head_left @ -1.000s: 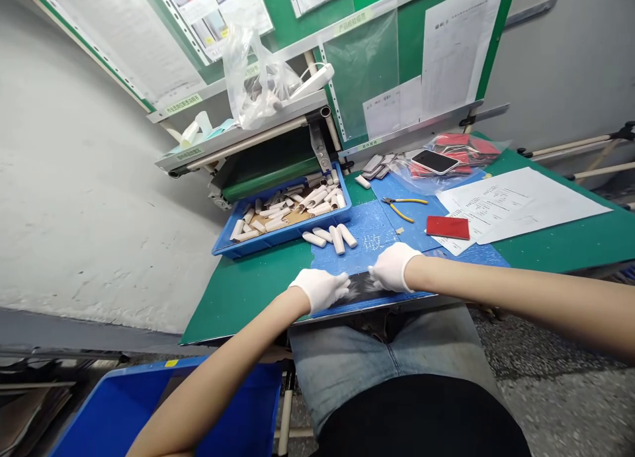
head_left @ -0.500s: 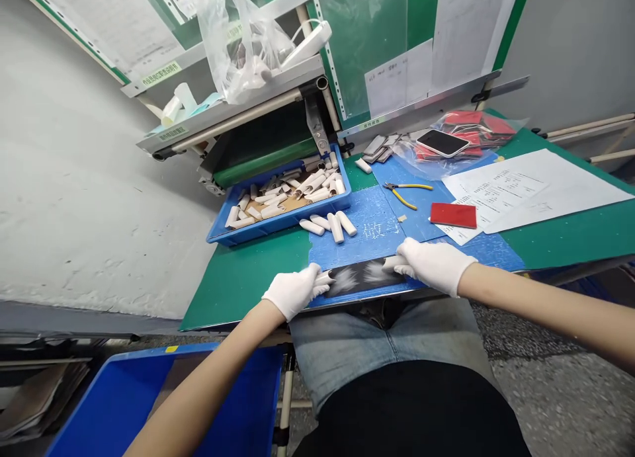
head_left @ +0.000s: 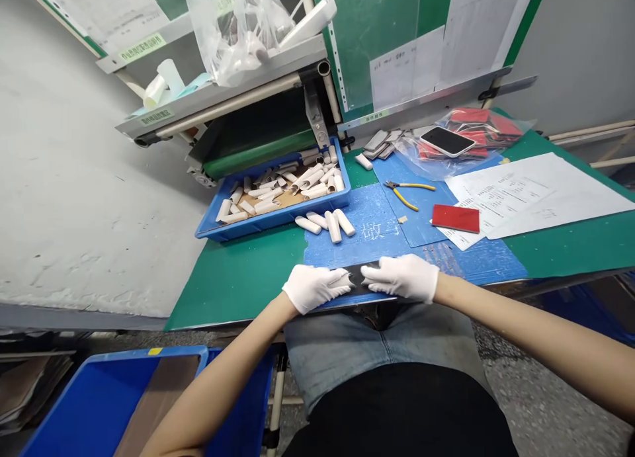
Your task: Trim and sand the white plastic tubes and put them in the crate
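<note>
My left hand [head_left: 317,288], in a white glove, is closed around a white hollow piece [head_left: 350,280] of which little more than the dark open end shows. My right hand [head_left: 401,276], also gloved, grips a similar piece that its fingers mostly cover. Both hands are low over a black strip [head_left: 357,272] at the table's front edge, fingertips facing with a small gap between. Just beyond them, several loose white hollow pieces [head_left: 333,227] lie on the blue sheet [head_left: 367,199].
A blue tray [head_left: 268,223] full of white pieces stands back left. Yellow-handled cutters [head_left: 411,187], a red block [head_left: 455,218], papers [head_left: 555,199] and a phone [head_left: 447,141] on bagged red blocks lie to the right. A blue bin [head_left: 99,404] sits below the table.
Both hands have moved inward along the black strip and are now close together. The white pieces in them, visible earlier, are now mostly covered by the fingers.
</note>
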The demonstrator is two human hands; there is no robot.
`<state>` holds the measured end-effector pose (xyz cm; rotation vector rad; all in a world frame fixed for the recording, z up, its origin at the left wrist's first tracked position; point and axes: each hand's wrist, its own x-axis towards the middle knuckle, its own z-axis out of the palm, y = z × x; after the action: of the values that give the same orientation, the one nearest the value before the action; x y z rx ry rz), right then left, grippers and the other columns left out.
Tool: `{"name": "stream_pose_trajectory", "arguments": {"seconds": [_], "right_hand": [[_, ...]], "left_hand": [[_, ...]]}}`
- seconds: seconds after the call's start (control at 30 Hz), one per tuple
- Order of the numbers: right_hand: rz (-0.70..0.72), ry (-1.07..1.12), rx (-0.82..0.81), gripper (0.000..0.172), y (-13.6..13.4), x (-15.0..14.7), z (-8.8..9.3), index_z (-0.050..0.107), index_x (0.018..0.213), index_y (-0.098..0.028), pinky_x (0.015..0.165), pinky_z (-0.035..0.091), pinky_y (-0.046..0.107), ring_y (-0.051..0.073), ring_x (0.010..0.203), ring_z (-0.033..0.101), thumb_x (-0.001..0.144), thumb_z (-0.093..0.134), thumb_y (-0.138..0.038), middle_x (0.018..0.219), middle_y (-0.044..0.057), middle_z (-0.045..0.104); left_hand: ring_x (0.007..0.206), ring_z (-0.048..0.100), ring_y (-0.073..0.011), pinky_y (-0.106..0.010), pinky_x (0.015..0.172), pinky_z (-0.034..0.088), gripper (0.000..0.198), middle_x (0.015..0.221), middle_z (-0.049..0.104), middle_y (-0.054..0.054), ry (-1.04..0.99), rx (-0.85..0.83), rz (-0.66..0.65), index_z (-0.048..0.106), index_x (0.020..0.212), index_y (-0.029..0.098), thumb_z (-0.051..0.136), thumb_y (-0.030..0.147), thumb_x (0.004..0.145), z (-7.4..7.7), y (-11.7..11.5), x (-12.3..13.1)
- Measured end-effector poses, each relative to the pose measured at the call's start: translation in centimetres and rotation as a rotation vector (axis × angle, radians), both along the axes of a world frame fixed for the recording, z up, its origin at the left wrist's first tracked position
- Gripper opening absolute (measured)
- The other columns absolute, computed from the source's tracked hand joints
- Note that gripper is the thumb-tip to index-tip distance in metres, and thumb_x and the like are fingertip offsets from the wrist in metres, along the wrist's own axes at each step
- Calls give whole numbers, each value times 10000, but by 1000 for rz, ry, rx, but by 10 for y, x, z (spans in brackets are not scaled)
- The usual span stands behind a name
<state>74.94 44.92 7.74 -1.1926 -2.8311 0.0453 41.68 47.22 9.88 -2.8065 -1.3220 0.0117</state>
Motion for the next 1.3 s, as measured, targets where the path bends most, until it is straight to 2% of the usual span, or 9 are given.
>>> {"name": "stream_pose_trajectory", "arguments": {"seconds": [0.1, 0.33, 0.6, 0.7, 0.87, 0.97, 1.07, 1.17, 1.3], "right_hand": [[53, -2, -10, 429, 3, -3, 4, 664, 1371, -336, 545, 152, 285, 126, 609, 456, 1132, 407, -582, 927, 31, 653], [53, 3, -12, 438, 1, -8, 4, 654, 1386, -331, 544, 149, 285, 123, 609, 466, 1136, 389, -574, 953, 40, 656], [44, 13, -35, 430, 0, -7, 3, 666, 1359, -330, 555, 147, 282, 123, 620, 469, 1133, 396, -577, 954, 41, 648], [-6, 45, -33, 434, -2, -11, 2, 661, 1386, -350, 573, 176, 276, 128, 629, 477, 1133, 394, -579, 948, 39, 642], [22, 70, -111, 426, 8, -24, 11, 655, 1394, -348, 597, 253, 266, 153, 694, 545, 1116, 438, -588, 1006, 53, 636], [-88, 103, -98, 471, 16, -11, 21, 601, 1483, -312, 671, 339, 274, 184, 754, 574, 1133, 393, -550, 1019, 79, 626], [-198, 124, 28, 513, 16, 7, 23, 560, 1504, -188, 750, 372, 312, 233, 853, 583, 1151, 344, -492, 1039, 128, 620], [-182, 110, 23, 427, 3, 11, 17, 614, 1360, -138, 728, 359, 313, 219, 821, 560, 1144, 388, -430, 1039, 131, 598], [-137, 115, -165, 456, -18, -4, 8, 470, 1574, -277, 657, 345, 277, 144, 683, 549, 1138, 391, -382, 1078, 80, 588]], "left_hand": [[698, 713, -178, -291, 609, 336, 436, 793, 788, 0, 39, 43, -50, 805, 1199, 362, 679, 692, 945, -1, 1, 2], [706, 727, -175, -298, 621, 361, 434, 810, 803, -1, 19, 39, -37, 817, 1163, 338, 693, 686, 935, -5, -2, -2], [727, 723, -166, -289, 634, 379, 452, 810, 795, 4, 52, 7, -57, 801, 1201, 349, 674, 698, 942, -3, 0, 1], [740, 723, -171, -289, 648, 392, 454, 826, 798, -11, 59, -3, -10, 809, 1203, 347, 674, 695, 944, -2, -2, 3], [808, 741, -201, -286, 674, 441, 535, 938, 808, -35, 116, -63, 27, 747, 1348, 382, 599, 734, 973, 12, 1, 4], [973, 752, -221, -287, 737, 491, 512, 1164, 792, -81, 122, 13, 72, 604, 1534, 355, 431, 570, 1103, 26, 4, -11], [1048, 734, -238, -301, 798, 514, 502, 1212, 754, -114, 168, 71, 52, 608, 1520, 303, 316, 460, 1143, 32, 1, -23], [894, 722, -222, -287, 685, 480, 488, 1068, 733, -100, 229, 34, -19, 691, 1386, 276, 376, 537, 1122, 25, -8, -24], [831, 720, -162, -239, 648, 442, 472, 1018, 754, -32, 139, -83, -56, 610, 1503, 358, 525, 550, 1081, 7, -17, -24]]}}
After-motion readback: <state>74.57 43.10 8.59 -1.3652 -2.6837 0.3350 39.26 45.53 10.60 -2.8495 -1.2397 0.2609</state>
